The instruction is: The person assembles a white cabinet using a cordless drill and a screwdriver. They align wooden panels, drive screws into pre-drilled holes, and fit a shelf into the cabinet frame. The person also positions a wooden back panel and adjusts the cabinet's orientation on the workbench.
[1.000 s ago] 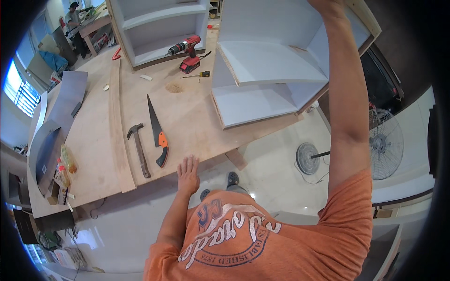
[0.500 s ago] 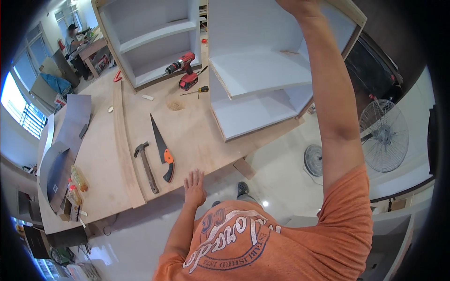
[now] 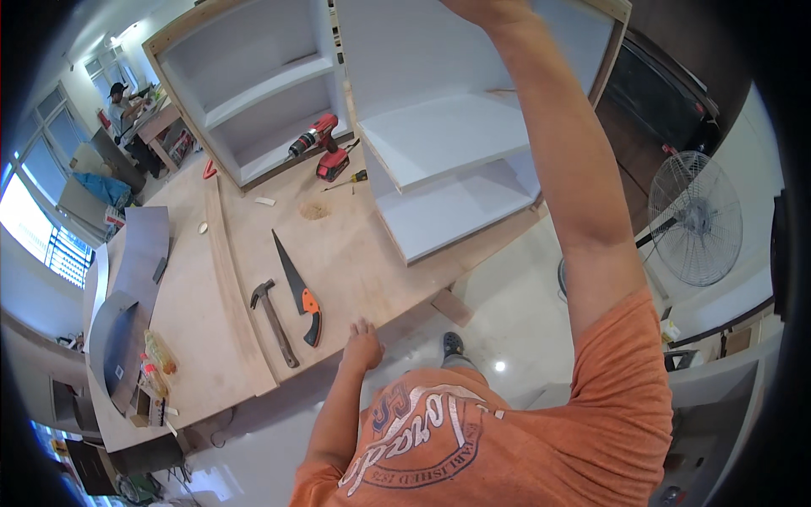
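Note:
My left hand (image 3: 363,342) lies flat on the front edge of a plywood workbench (image 3: 355,262), fingers apart, holding nothing. Just left of it lie a handsaw (image 3: 297,286) with an orange and black handle and a hammer (image 3: 274,321). My right arm reaches high up the front of a white open cabinet (image 3: 456,144) that stands on the bench. My right hand (image 3: 486,8) is at the cabinet's top, cut off by the picture's upper edge, so its grip is hidden.
A second white cabinet (image 3: 253,101) stands at the back left. In front of it lie a red drill (image 3: 319,145) and a screwdriver (image 3: 351,178). A standing fan (image 3: 694,218) is on the right. Curved grey sheets (image 3: 127,287) and bottles (image 3: 156,363) lie on the left. Another person (image 3: 118,101) works far back.
The view has shifted, so bench and cabinets sit lower and larger in the picture. My right arm stays raised at the cabinet and my left hand stays on the bench edge.

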`<state>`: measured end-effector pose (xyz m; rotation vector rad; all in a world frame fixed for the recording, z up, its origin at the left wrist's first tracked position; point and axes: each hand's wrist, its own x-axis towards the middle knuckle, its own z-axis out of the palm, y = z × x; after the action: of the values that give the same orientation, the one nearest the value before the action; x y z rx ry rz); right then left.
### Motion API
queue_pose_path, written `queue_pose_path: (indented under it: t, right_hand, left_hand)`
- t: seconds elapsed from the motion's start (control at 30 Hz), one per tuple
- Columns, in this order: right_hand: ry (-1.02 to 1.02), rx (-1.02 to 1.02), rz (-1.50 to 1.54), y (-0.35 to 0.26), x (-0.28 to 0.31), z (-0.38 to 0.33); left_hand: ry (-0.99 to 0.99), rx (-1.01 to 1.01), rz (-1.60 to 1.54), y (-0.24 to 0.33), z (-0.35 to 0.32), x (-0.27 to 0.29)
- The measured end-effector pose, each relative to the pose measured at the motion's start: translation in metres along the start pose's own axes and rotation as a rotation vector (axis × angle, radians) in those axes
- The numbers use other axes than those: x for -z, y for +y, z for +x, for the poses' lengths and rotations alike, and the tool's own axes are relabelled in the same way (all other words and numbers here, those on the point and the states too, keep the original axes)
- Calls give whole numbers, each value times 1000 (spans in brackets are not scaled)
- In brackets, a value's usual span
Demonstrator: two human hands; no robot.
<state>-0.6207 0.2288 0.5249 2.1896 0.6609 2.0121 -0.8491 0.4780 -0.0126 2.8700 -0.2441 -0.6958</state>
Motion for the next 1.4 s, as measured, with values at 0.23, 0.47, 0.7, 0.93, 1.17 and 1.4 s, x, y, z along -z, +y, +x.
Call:
queue_pose_path:
  t: [0.23, 0.47, 0.7, 0.93, 1.17, 1.4]
  right_hand:
    - [33, 19, 83, 1, 1, -1]
    - [10, -5, 74, 1, 1, 1]
    - [40, 17, 79, 4, 1, 2]
    - [-4, -16, 50, 0, -3, -1]
    - [17, -7, 47, 1, -2, 1]
    - [53, 16, 79, 3, -3, -1]
  left_hand:
    - [12, -48, 20, -4, -5, -1]
    - [-30, -62, -26, -4, -5, 7]
    - [-35, -66, -44, -4, -1, 8]
    - [-44, -52, -62, -7, -4, 8]
    - [-64, -45, -70, -6, -6, 9]
    - [-67, -70, -57, -10, -2, 4]
